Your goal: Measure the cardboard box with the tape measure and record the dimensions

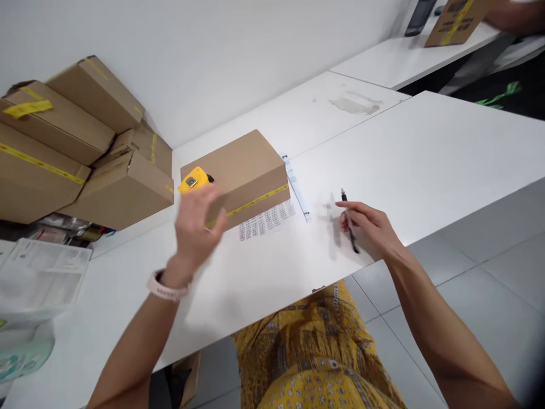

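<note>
A brown cardboard box (pixel 238 170) with a yellow tape band lies on the white table (pixel 426 153). On its near left corner sits a yellow tape measure (pixel 193 180). My left hand (pixel 195 227), blurred by motion, is raised just in front of the tape measure and the box's edge, with its fingers partly spread; it holds nothing that I can see. My right hand (pixel 369 227) rests on the table near its front edge, fingers closed on a black pen (pixel 349 218). A printed sheet (pixel 267 220) lies between the box and my hands.
A pile of taped cardboard boxes (pixel 80 147) stands at the left against the wall. Plastic-wrapped papers (pixel 38 272) lie at the near left. At the far right another person's arm (pixel 511 14) holds a box (pixel 457 20) on a second table.
</note>
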Tool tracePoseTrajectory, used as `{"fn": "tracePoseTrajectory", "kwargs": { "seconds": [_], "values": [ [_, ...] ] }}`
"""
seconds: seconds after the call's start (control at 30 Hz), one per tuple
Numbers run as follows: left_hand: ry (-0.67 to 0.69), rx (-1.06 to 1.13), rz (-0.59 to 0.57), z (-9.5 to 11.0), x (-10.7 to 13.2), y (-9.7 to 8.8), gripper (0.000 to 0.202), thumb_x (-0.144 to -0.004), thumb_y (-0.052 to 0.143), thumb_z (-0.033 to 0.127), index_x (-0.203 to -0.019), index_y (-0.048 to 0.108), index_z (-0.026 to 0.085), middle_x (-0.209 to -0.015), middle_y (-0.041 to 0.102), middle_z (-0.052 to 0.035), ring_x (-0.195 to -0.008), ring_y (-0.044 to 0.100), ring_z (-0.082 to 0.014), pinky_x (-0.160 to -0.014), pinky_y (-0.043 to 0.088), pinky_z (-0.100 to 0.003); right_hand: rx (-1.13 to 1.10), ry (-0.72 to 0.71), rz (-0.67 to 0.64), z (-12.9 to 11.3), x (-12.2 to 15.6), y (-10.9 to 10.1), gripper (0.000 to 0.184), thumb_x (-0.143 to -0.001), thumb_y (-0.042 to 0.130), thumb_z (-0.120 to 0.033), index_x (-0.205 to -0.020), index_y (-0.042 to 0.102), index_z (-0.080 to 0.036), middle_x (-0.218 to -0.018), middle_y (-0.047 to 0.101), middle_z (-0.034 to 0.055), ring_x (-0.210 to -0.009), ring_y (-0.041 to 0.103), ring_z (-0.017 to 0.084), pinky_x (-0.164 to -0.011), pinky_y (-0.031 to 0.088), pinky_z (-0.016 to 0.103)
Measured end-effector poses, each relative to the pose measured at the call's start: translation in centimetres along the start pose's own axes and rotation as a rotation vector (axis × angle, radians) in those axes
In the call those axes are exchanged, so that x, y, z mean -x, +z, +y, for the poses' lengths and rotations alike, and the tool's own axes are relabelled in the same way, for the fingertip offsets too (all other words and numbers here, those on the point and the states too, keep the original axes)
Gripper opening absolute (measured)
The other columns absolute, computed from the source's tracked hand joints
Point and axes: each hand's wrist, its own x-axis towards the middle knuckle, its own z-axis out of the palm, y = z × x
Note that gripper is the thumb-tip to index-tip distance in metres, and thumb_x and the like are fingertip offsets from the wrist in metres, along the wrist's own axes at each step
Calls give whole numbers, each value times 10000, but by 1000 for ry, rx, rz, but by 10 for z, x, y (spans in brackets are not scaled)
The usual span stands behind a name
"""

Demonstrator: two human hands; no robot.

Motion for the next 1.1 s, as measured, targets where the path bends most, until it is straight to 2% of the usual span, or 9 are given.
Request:
{"fn": "tracePoseTrajectory", "kwargs": {
  "seconds": [0.07,0.17,0.3,0.4,0.5,0.63,0.8,1.0,1.1],
  "values": [
    [138,181,-154,22,29,23,397,-997,573,213,-1393,554,223,-1323,705,-73,-1258,642,-217,-1084,517,-393,-319,-31,26,1,14,-6,294,-954,572,-357,-1178,723,-241,-986,778,88,-916,738,254,-778,586,417],
    [142,183,-477,37,60,63,528,-1040,515,409,-1500,475,152,-1535,553,-159,-1470,467,-303,-1201,399,-516,-427,-70,83,0,33,-7,328,-882,731,-316,-1207,701,-289,-1063,788,63,-1022,739,252,-858,597,422],
    [42,164,-748,35,72,93,820,-1016,416,642,-1624,261,115,-1685,293,-181,-1592,181,-347,-1256,220,-625,-364,-116,179,-6,34,11,208,-864,769,-437,-923,682,-258,-757,731,14,-682,678,181,-664,564,344],
    [29,164,-756,41,70,96,906,-989,363,722,-1633,232,98,-1699,253,-182,-1603,125,-343,-1268,163,-619,-400,-80,172,-18,18,33,446,-951,536,-662,-805,621,-249,-567,580,-20,-507,536,142,-552,481,314],
    [27,135,-741,59,69,92,936,-963,417,741,-1607,304,72,-1684,296,-190,-1588,189,-367,-1268,175,-596,-452,26,-57,-30,-4,54,601,-936,403,-778,-981,678,-245,-673,645,18,-665,647,187,-689,537,363],
    [10,108,-678,91,70,90,965,-919,524,739,-1580,365,54,-1661,352,-201,-1543,290,-399,-1237,265,-567,-325,124,-234,-31,-22,69,498,-812,722,-674,-1031,724,-227,-902,727,59,-840,667,200,-772,523,354],
    [-23,114,-612,115,68,92,928,-910,577,700,-1541,436,33,-1626,410,-220,-1467,375,-448,-1185,331,-591,-55,18,-141,-10,-24,70,448,-910,630,-624,-767,637,-200,-667,548,-9,-588,419,113,-546,328,289],
    [-4,174,-540,115,72,96,766,-958,560,608,-1537,476,113,-1631,435,-138,-1461,357,-457,-1214,263,-631,-167,-2,-105,1,-28,67,348,-854,738,-545,-918,638,-218,-844,641,25,-746,572,152,-674,456,308],
    [-4,175,-520,115,73,97,763,-964,542,611,-1532,482,107,-1622,449,-136,-1447,372,-460,-1217,247,-642,-135,23,-74,2,-30,66,321,-842,753,-496,-837,580,-226,-728,585,-16,-631,499,123,-584,404,282]
  ]
}}
